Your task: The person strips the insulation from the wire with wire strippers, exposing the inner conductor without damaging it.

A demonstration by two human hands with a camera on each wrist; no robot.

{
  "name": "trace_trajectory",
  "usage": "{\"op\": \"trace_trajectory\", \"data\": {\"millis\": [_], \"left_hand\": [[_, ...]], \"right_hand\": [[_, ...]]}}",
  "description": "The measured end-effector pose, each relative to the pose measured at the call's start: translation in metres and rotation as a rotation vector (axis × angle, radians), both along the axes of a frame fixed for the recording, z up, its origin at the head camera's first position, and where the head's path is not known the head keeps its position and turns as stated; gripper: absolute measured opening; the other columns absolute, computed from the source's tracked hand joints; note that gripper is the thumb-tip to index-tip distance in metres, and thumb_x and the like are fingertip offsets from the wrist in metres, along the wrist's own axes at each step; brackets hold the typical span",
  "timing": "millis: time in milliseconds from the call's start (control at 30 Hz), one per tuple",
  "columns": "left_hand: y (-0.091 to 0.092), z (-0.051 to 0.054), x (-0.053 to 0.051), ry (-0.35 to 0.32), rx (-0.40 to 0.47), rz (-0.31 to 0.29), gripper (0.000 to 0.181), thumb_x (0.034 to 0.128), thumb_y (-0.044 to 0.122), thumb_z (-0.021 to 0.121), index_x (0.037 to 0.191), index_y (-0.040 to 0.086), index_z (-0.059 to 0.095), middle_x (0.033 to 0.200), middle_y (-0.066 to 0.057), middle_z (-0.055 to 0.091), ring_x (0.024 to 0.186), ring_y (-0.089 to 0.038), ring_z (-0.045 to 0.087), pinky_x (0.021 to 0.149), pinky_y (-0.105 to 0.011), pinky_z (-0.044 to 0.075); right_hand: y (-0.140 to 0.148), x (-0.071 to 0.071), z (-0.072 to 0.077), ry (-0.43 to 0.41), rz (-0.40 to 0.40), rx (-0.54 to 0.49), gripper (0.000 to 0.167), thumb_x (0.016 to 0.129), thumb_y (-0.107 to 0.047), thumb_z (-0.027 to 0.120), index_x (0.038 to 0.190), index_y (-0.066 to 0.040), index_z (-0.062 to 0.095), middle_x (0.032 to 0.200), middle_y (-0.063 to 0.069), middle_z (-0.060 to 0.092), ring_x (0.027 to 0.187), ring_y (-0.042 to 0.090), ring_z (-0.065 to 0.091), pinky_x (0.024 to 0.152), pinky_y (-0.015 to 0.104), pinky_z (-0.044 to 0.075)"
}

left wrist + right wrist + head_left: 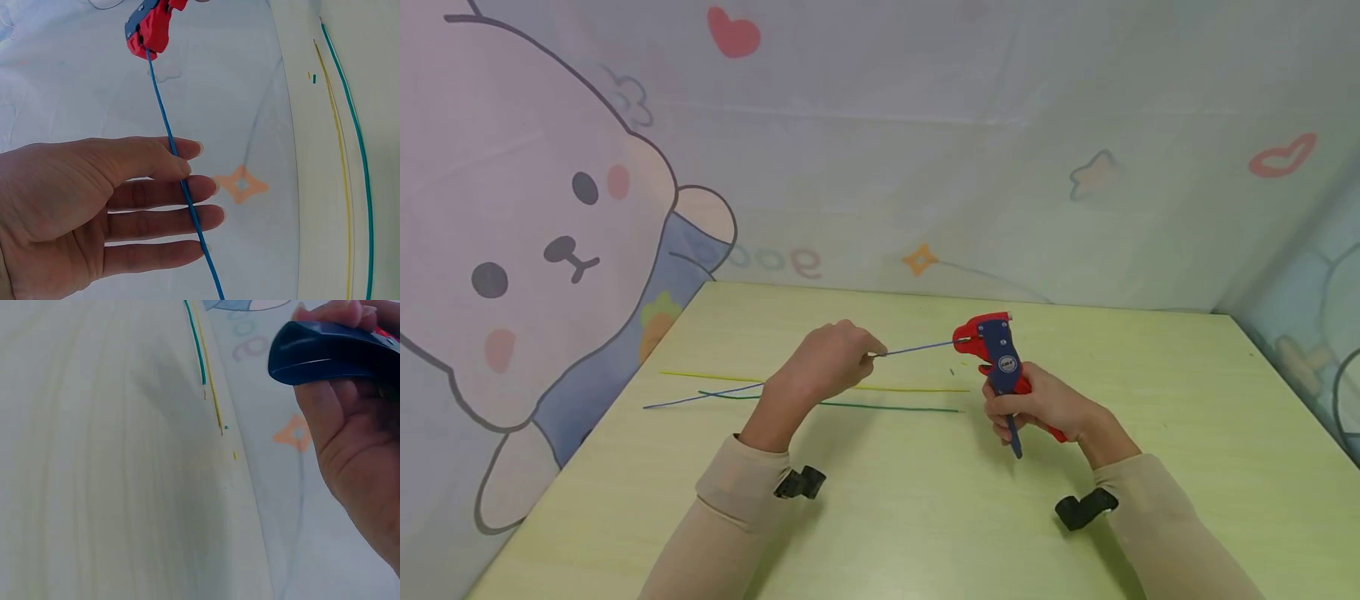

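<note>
A blue wire (164, 119) runs from the left hand (831, 358) to the head of a red and dark blue wire stripper (997, 350). In the left wrist view, the left thumb and forefinger pinch the wire, while the other fingers lie extended behind it. Its end enters the red jaws of the stripper; how far in is hidden. The right hand (1037, 404) grips the stripper by its handles, holding it upright above the table. In the right wrist view, a dark blue handle (325, 353) shows within that hand's fingers.
On the table (925, 517) lie a yellow wire (917, 389) and a green wire (887, 407), both with bare copper ends. Tiny yellow and green insulation bits (314, 79) lie beside the ends. A printed cloth (880, 167) hangs behind the table.
</note>
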State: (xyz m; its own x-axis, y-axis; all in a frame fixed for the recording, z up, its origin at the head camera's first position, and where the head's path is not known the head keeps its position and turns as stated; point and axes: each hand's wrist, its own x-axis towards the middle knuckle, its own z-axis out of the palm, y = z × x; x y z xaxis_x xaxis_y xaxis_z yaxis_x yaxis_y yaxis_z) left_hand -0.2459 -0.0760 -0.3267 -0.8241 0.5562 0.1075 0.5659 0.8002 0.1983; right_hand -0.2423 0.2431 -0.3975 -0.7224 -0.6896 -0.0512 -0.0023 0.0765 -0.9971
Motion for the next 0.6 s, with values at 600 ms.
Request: {"op": "trace_trajectory", "data": {"millis": [600], "left_hand": [[-0.0008, -0.0013, -0.0022, -0.054, 0.046, 0.004, 0.039, 0.0935, -0.001, 0.052, 0.123, 0.014, 0.074, 0.059, 0.006, 0.054, 0.052, -0.008, 0.015, 0.05, -0.026, 0.016]], "right_hand": [[-0.0016, 0.0029, -0.0044, 0.133, -0.109, -0.039, 0.023, 0.099, -0.009, 0.062, 0.083, -0.001, 0.048, 0.058, 0.007, 0.038, 0.045, 0.019, 0.035, 0.044, 0.028, 0.036]]}}
